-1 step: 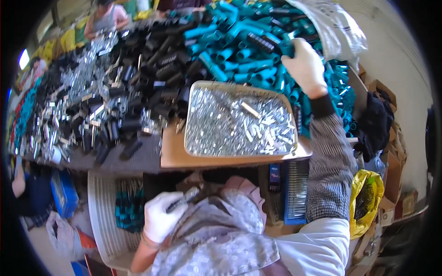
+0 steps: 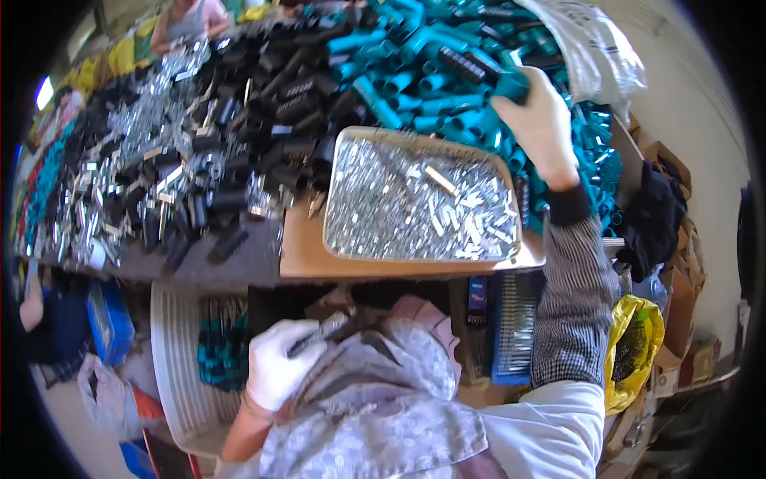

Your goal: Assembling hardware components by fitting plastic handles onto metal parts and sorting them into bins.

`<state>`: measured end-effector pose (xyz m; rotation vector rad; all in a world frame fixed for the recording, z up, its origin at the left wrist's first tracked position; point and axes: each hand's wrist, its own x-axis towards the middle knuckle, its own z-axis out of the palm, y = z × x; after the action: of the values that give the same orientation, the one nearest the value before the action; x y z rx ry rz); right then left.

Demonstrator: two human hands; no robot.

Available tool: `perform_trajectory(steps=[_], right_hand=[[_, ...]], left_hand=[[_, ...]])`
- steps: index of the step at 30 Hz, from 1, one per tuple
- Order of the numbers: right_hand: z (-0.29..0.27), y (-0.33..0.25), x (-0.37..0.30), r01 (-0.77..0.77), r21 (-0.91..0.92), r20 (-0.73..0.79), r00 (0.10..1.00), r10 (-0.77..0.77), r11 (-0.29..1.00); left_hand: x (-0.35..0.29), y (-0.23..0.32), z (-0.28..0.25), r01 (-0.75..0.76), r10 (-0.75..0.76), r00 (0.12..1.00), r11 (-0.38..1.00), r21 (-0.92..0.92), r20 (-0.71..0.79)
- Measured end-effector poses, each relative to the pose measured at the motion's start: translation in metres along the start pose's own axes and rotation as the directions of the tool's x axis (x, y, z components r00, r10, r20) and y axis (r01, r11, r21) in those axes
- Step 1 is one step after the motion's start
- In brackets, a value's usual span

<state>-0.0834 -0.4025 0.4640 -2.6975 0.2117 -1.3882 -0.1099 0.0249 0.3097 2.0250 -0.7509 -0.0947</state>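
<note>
My right hand (image 2: 541, 126), in a white glove, reaches into a heap of teal plastic tubes (image 2: 435, 104) at the far right. Its thumb and fingers close round one teal tube (image 2: 512, 86). Low in front of my lap, my gloved left hand (image 2: 278, 366) grips a dark, metallic-looking elongated piece (image 2: 321, 331); its exact kind is unclear. Between the hands and the heap sits a cream tray (image 2: 427, 259) full of small shiny metal pieces (image 2: 383, 199). It rests on a cardboard sheet (image 2: 303, 255) at the table's near edge.
Black tubes (image 2: 279, 104) and loose metal parts (image 2: 136, 168) cover the table leftward. Below stand a white basket (image 2: 171, 359) with teal-handled pieces and a blue tray (image 2: 511, 371) of slim parts. A yellow bag (image 2: 634, 343) is at right. Another person (image 2: 191, 24) sits across the table.
The view has shifted slightly. My right hand has turned a little, and the teal tube now shows more plainly between its thumb and fingers. The left hand keeps its hold.
</note>
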Motion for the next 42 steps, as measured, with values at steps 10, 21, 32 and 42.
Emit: perform_trajectory(steps=[10, 21, 32, 42], right_hand=[[-0.014, -0.128, -0.212, -0.776, 0.593, 0.724, 0.630, 0.281, 0.215], [-0.011, -0.138, -0.213, -0.579, 0.477, 0.877, 0.360, -0.317, 0.662], [-0.004, -0.143, -0.248, -0.777, 0.458, 0.882, 0.336, -0.331, 0.432], [-0.016, -0.151, -0.241, -0.668, 0.476, 0.879, 0.380, -0.288, 0.573]], left_hand=[[0.001, 0.004, -0.003, -0.145, 0.145, 0.988, 0.989, -0.013, 0.049], [-0.005, 0.002, -0.003, -0.353, 0.322, 0.880, 0.935, 0.029, 0.350], [-0.009, 0.006, -0.002, -0.342, 0.308, 0.819, 0.940, -0.019, 0.485], [-0.016, 0.005, 0.001, -0.377, 0.335, 0.841, 0.926, 0.015, 0.425]])
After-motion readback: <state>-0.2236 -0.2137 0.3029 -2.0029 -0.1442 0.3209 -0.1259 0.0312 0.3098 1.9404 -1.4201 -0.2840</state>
